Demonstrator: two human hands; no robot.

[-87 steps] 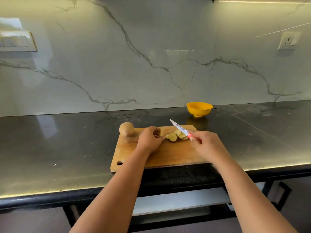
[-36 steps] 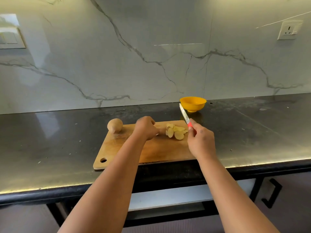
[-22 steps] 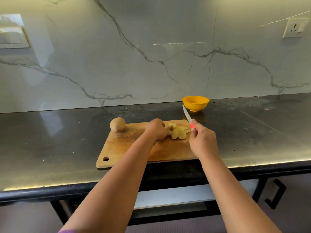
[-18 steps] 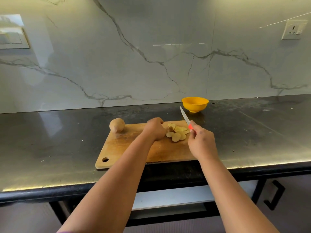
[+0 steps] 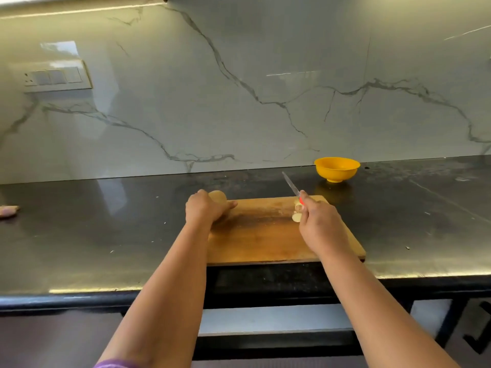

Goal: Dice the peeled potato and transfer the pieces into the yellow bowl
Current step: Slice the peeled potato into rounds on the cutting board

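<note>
- Potato (image 5: 218, 195): whole, at the far left corner of the cutting board (image 5: 260, 235), with the left hand (image 5: 203, 209) curled round it.
- Potato slices (image 5: 297, 212): few, near the board's far right corner, partly hidden by the right hand (image 5: 320, 225).
- Knife (image 5: 291, 185): gripped in the right hand, blade pointing up and away.
- Yellow bowl (image 5: 337, 169): on the counter (image 5: 106, 235) just beyond the board's far right corner.

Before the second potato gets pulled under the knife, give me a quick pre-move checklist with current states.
1. Left hand grips whole potato: ok.
2. Right hand holds knife, blade raised off the board: ok.
3. Middle of cutting board bare for cutting: ok.
4. Potato slices diced: not ok, mostly hidden by the right hand.
5. Yellow bowl upright beyond the board: ok.
6. Pieces in the bowl: cannot tell.
</note>
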